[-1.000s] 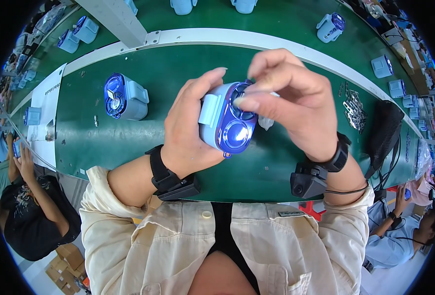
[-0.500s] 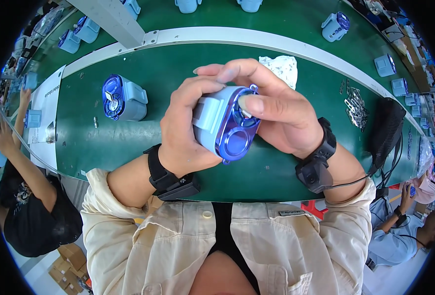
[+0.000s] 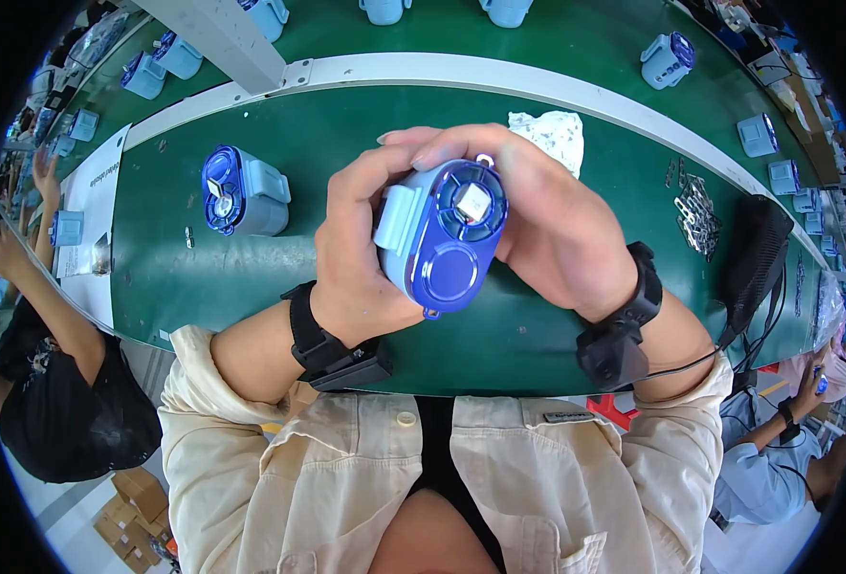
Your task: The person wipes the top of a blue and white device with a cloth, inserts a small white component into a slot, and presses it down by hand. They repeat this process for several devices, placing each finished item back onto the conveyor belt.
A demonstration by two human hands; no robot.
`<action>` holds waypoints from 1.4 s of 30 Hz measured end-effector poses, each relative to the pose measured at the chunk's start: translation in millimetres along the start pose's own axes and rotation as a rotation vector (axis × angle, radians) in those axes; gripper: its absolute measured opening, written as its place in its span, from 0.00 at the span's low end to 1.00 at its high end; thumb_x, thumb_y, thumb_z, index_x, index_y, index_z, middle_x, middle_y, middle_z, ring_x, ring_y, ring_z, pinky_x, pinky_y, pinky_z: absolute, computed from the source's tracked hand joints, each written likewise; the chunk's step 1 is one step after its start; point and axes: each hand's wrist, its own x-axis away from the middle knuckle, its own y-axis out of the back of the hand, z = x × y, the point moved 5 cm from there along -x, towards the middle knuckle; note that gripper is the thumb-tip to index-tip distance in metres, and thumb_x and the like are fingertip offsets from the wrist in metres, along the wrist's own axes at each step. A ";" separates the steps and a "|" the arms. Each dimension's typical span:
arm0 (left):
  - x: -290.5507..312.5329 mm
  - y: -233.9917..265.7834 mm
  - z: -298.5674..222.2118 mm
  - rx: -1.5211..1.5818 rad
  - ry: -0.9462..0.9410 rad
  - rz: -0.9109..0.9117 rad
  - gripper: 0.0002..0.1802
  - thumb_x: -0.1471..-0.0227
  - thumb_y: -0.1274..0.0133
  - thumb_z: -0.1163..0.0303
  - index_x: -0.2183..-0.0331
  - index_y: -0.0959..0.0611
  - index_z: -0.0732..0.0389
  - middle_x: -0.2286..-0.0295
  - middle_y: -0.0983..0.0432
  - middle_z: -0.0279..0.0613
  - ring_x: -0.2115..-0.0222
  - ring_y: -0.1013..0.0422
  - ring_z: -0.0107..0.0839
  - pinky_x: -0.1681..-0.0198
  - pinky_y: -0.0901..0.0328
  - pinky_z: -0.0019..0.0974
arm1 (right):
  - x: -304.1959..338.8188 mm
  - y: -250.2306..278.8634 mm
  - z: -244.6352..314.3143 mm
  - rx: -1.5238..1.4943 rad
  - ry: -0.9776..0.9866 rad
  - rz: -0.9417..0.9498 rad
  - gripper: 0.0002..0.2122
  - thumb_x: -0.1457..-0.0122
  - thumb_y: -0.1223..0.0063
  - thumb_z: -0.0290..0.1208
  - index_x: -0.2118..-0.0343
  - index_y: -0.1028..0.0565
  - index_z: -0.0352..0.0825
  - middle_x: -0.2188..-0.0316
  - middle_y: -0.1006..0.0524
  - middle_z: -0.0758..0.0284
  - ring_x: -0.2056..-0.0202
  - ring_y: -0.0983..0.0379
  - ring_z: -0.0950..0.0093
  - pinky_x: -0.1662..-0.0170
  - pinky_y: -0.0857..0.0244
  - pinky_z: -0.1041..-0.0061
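Above the middle of the green table, both my hands are around a light-blue plastic case with a glossy dark-blue top (image 3: pixel 448 279). Its top faces up, slightly tilted, with a round disc at the near end. A small white square piece (image 3: pixel 473 202) sits in the spoked round opening at the far end. My left hand (image 3: pixel 354 253) is closed around the left side. My right hand (image 3: pixel 568 234) curls over the far end and right side, its thumb largely hidden behind the case. A second such case (image 3: pixel 262 199) rests on the table to the left.
A white beam (image 3: pixel 471 69) crosses behind the work area, with several similar cases (image 3: pixel 669 59) beyond it. To the right are a crumpled white cloth (image 3: pixel 557 139), a heap of small metal parts (image 3: pixel 698 218) and a black mesh pouch (image 3: pixel 756 251). Co-workers stand at both sides.
My right thumb has lifted off the round opening and moved to the case's right side, uncovering the white piece. The case has turned slightly, so its top faces up more.
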 end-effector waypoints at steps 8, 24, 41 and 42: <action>-1.0 -10.4 6.9 0.066 0.099 -0.028 0.45 0.65 0.28 0.71 0.48 0.37 0.63 0.54 0.29 0.52 0.57 0.27 0.39 0.54 0.32 0.37 | 3.7 7.0 0.6 0.292 0.131 -0.039 0.12 0.34 0.55 0.33 0.51 0.27 0.34 0.46 0.31 0.60 0.49 0.31 0.72 0.44 0.37 0.72; 4.6 -3.3 13.2 -0.028 0.195 0.011 0.58 0.68 0.27 0.62 0.41 0.45 0.63 0.45 0.45 0.56 0.44 0.46 0.52 0.41 0.45 0.48 | -14.9 113.2 136.6 1.495 0.546 -0.920 0.29 0.53 0.34 0.31 0.49 0.35 0.32 0.62 0.26 0.65 0.61 0.27 0.76 0.56 0.32 0.78; -3.8 -2.5 7.0 -0.009 0.121 -0.009 0.53 0.64 0.30 0.65 0.41 0.43 0.65 0.47 0.42 0.57 0.45 0.45 0.53 0.42 0.45 0.48 | -92.9 152.6 165.5 2.134 0.008 -0.971 0.43 0.57 0.33 0.46 0.39 0.39 0.31 0.47 0.28 0.51 0.48 0.29 0.58 0.43 0.39 0.64; -2.3 -1.4 9.4 -0.013 0.125 -0.009 0.53 0.64 0.30 0.65 0.41 0.43 0.65 0.47 0.42 0.57 0.45 0.45 0.53 0.42 0.45 0.48 | -91.5 148.1 162.4 2.131 0.008 -0.966 0.43 0.57 0.33 0.46 0.39 0.39 0.31 0.47 0.28 0.51 0.48 0.29 0.58 0.43 0.39 0.64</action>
